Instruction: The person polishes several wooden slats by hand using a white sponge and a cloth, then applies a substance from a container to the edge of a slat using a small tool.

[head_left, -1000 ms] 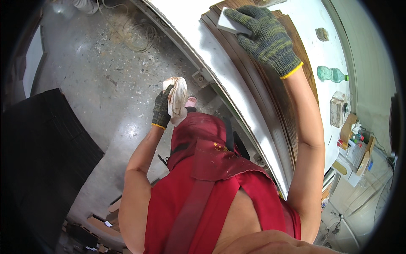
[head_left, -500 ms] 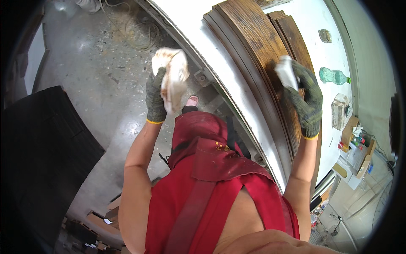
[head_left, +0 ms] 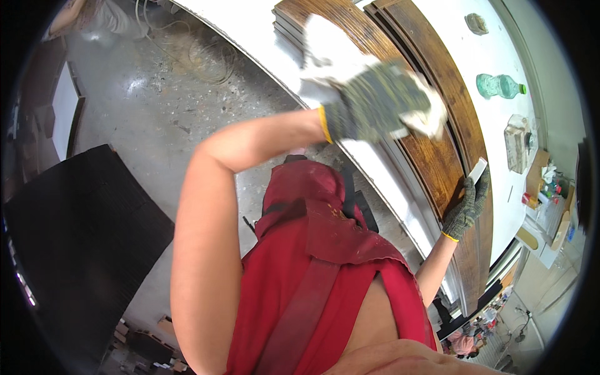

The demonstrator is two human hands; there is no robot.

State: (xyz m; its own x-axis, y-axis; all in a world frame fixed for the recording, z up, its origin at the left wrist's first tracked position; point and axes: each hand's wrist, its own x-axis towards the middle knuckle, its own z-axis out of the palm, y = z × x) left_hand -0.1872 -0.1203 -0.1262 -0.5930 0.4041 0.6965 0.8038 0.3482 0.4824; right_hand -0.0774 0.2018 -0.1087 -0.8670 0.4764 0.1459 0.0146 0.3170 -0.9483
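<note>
Since half a second ago: left hand (head_left: pixel 375 103) swung from the left over the floor to above the dark stained wooden boards (head_left: pixel 431 150); right hand (head_left: pixel 467 203) slid nearer along the same boards. Left glove blurred, fingers apparently closed on a white rag (head_left: pixel 325 62), held over the far end of the boards. Right glove pressed on the boards' near right part, fingers clamped on a small white block (head_left: pixel 477 170). Boards stacked on a white table (head_left: pixel 500 50). Green bottle (head_left: pixel 498 85) farther right, well apart. Red apron (head_left: pixel 312 275) below.
</note>
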